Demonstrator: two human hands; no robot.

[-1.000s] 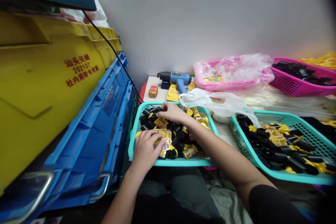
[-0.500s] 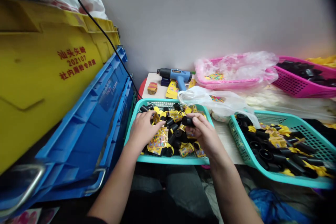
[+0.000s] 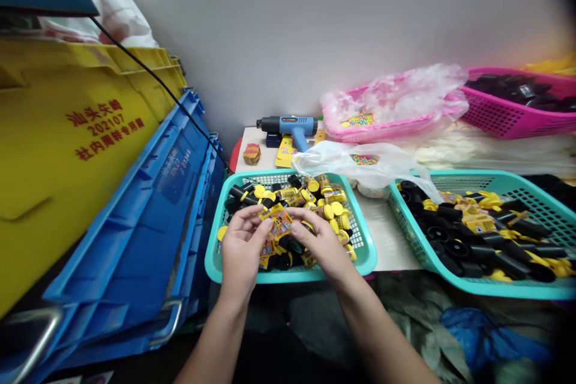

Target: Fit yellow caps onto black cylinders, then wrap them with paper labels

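Above the near teal basket (image 3: pixel 366 261), both my hands hold a flat yellow printed label (image 3: pixel 278 220) between them. My left hand (image 3: pixel 243 243) pinches its left side between thumb and fingers. At its right edge, my right hand (image 3: pixel 321 240) grips it with thumb and forefinger; its other fingers are partly hidden. Beneath them the basket is heaped with black cylinders (image 3: pixel 238 193), yellow-capped tubes with printed wraps (image 3: pixel 335 195) and more loose labels (image 3: pixel 266 248).
A second teal basket (image 3: pixel 400 240) on the right holds black cylinders and yellow pieces. Behind stand a blue heat gun (image 3: pixel 292 126), a banded bundle (image 3: pixel 252 154), a plastic bag (image 3: pixel 328 156) and pink baskets (image 3: pixel 504 117). Blue (image 3: pixel 130 216) and yellow crates (image 3: pixel 54 150) wall the left side.
My left hand has picked up a label, and my hands have come together over the basket. The black cylinder that my right hand held is no longer visible. The view has shifted slightly.
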